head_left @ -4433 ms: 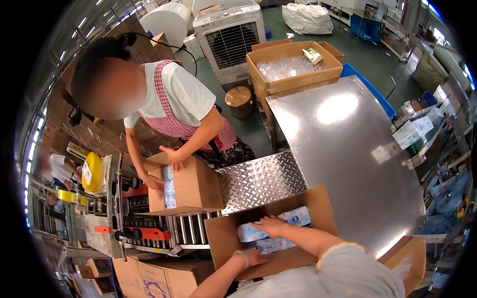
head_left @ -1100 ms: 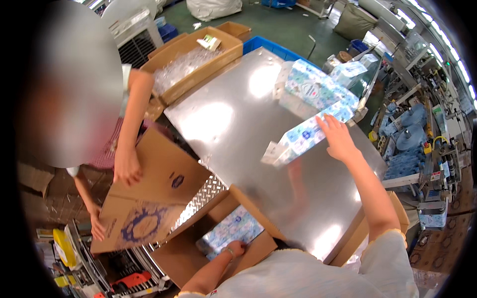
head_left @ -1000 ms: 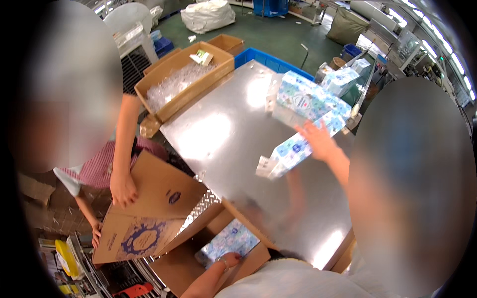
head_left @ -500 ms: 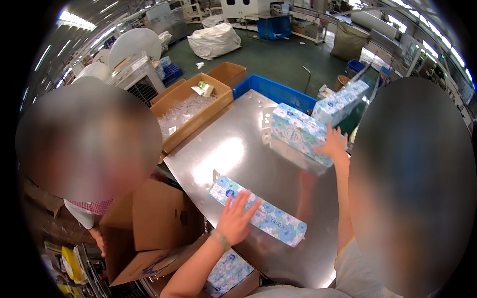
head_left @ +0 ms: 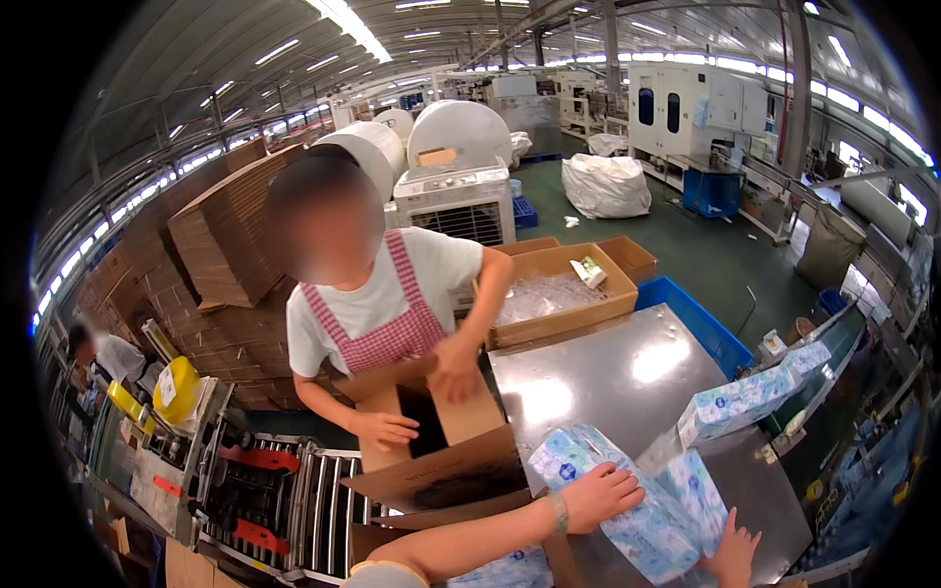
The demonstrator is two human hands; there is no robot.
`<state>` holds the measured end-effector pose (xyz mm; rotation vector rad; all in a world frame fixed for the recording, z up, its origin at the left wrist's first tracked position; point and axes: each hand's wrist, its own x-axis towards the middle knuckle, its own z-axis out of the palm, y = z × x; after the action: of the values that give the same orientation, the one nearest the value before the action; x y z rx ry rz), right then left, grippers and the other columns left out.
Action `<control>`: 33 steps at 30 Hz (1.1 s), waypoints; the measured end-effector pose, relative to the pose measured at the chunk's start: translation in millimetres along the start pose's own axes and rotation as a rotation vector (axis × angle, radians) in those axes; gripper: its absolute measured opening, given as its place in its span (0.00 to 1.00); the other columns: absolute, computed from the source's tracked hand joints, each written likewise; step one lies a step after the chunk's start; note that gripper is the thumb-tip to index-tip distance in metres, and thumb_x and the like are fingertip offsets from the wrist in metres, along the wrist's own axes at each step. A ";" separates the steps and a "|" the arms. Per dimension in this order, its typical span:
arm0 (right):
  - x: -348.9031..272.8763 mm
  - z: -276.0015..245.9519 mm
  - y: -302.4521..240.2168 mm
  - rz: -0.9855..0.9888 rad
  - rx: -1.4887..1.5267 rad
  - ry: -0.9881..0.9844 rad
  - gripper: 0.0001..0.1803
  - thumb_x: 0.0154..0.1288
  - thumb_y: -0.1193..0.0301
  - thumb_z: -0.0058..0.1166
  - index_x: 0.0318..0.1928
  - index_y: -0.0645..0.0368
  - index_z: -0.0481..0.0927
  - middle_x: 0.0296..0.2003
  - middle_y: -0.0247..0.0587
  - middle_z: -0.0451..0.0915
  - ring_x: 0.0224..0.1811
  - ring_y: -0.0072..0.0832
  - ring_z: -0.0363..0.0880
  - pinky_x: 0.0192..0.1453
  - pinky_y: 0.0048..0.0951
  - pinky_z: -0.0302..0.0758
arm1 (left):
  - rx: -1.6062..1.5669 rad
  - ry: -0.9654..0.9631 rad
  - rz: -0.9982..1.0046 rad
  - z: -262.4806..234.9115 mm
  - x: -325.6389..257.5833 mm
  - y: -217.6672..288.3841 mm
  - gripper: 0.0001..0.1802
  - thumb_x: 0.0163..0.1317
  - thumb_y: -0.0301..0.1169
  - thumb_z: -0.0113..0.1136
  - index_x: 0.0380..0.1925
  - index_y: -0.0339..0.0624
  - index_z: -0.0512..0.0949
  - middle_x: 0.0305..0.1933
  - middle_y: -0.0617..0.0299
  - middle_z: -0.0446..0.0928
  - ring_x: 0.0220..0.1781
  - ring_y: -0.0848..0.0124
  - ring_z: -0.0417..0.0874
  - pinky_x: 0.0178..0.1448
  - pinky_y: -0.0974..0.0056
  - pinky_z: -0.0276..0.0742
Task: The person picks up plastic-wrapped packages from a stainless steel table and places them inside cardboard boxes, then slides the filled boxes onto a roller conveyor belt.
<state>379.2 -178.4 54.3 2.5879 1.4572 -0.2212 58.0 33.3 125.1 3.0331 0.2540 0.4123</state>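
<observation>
- Pack of tissue bundles (head_left: 642, 505), blue-and-white plastic wrap: lies near the front edge of the steel table (head_left: 608, 377); half a second ago it lay flatter and further in, so it is being drawn toward the person.
- Left hand (head_left: 598, 495): flat on the pack's top, fingers spread and pressing, not clenched.
- Right hand (head_left: 733, 549): against the pack's right end, fingers splayed; whether they curl under it cannot be told, as the rim cuts them off.
- Second pack (head_left: 755, 397): at the table's right edge, untouched.
- Open cardboard carton (head_left: 446, 470): just off the table's left edge, held by a co-worker in a checked apron; interior dark, probably empty.
- Lower carton (head_left: 510, 568): at the bottom rim, holds at least one wrapped pack.
- Shallow carton (head_left: 559, 294): beyond the far edge, holds clear plastic film.
- Blue crate (head_left: 701, 318): beside the far right corner, contents hidden.
</observation>
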 end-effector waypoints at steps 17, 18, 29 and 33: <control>-114.3 -142.8 -243.7 -1.036 0.805 0.733 0.62 0.43 0.66 0.77 0.78 0.58 0.53 0.52 0.55 0.72 0.49 0.53 0.73 0.52 0.49 0.71 | -0.370 -0.217 -0.871 83.4 -333.7 138.0 0.48 0.43 0.47 0.77 0.65 0.42 0.68 0.53 0.43 0.74 0.58 0.45 0.75 0.62 0.49 0.75; -123.1 -131.5 -268.0 -1.184 0.916 0.603 0.62 0.43 0.67 0.77 0.78 0.57 0.54 0.51 0.53 0.73 0.48 0.50 0.73 0.51 0.47 0.72 | -0.411 -0.348 -0.867 102.9 -328.0 139.9 0.50 0.45 0.49 0.76 0.68 0.43 0.67 0.59 0.41 0.74 0.61 0.45 0.75 0.64 0.49 0.75; -91.4 144.3 -440.4 -1.605 0.157 0.137 0.47 0.59 0.78 0.54 0.77 0.26 0.62 0.51 0.48 0.75 0.56 0.44 0.74 0.64 0.45 0.69 | -0.790 -0.436 -0.853 169.8 -328.0 125.3 0.47 0.62 0.58 0.64 0.76 0.49 0.61 0.70 0.44 0.71 0.68 0.46 0.74 0.70 0.50 0.71; -81.1 198.4 -460.4 -1.358 0.154 0.184 0.38 0.68 0.75 0.44 0.78 0.33 0.60 0.65 0.48 0.72 0.70 0.43 0.69 0.76 0.48 0.59 | -1.031 -0.386 -1.008 161.4 -332.9 102.5 0.38 0.64 0.61 0.58 0.66 0.47 0.74 0.63 0.45 0.78 0.65 0.47 0.77 0.67 0.50 0.74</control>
<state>-66.5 -53.0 -154.2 1.2471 3.0627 -0.2309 -198.9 -132.5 -107.0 1.6318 1.0445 -0.1225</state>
